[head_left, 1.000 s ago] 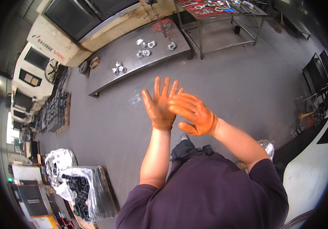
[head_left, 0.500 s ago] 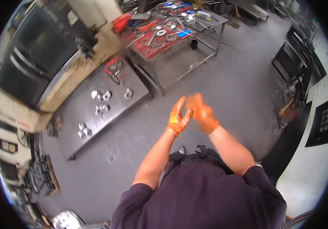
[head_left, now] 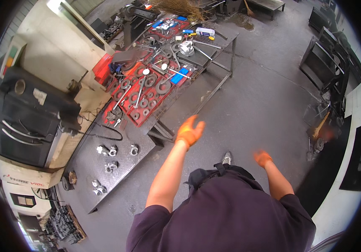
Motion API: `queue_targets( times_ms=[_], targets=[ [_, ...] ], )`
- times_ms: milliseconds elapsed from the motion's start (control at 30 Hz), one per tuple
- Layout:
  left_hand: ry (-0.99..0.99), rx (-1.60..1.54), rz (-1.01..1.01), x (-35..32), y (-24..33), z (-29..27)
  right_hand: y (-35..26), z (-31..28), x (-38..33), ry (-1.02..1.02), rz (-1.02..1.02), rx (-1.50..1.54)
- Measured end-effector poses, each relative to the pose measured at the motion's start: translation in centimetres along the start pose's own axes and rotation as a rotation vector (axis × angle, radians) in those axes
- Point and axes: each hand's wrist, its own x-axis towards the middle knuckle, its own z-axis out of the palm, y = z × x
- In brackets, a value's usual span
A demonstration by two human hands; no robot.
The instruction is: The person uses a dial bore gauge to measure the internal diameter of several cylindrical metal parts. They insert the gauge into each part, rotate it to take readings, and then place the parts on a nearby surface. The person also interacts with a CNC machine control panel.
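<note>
My left hand [head_left: 190, 131], in an orange work glove, is held out in front of me with fingers and thumb apart and nothing in it. It is nearest to the front leg of a steel-framed workbench [head_left: 164, 110]. My right hand [head_left: 263, 158], gloved in orange too, hangs out to my right over the floor. Motion smears its fingers, and no object shows in it. Several shiny metal parts [head_left: 110, 166] stand in small groups on a low grey metal table [head_left: 126, 142] at the left.
Red mats on the workbench hold metal rings [head_left: 163, 87], wrenches and a blue box [head_left: 179, 76]. A dark machine door [head_left: 25, 126] stands at the far left. On the right are dark metal frames [head_left: 320, 67], a small broom [head_left: 321, 125] and a white cabinet [head_left: 336, 206].
My hands were close together in front of me and have moved apart, the right one swinging out to the right. The view has shifted, with more of the workbench showing.
</note>
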Motion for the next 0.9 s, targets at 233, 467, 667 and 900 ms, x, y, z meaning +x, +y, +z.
queue_targets(
  times_ms=[233,467,667,900],
  targets=[
    [0.177,0.288,-0.225,12.7,-4.9,-3.5,-1.4,-10.2,10.5,-0.169,0.165,-0.165],
    [0.379,0.453,0.049,37.9,-1.1,-7.6,-25.3,-23.2,25.0,0.038,-0.026,0.113],
    [0.065,0.693,-0.036,53.6,1.6,-9.2,-42.2,-28.0,37.7,0.196,-0.231,0.074],
    [-0.399,0.789,-0.053,62.0,0.9,-8.6,-55.5,-29.0,47.2,0.039,-0.162,-0.155]
  ],
)
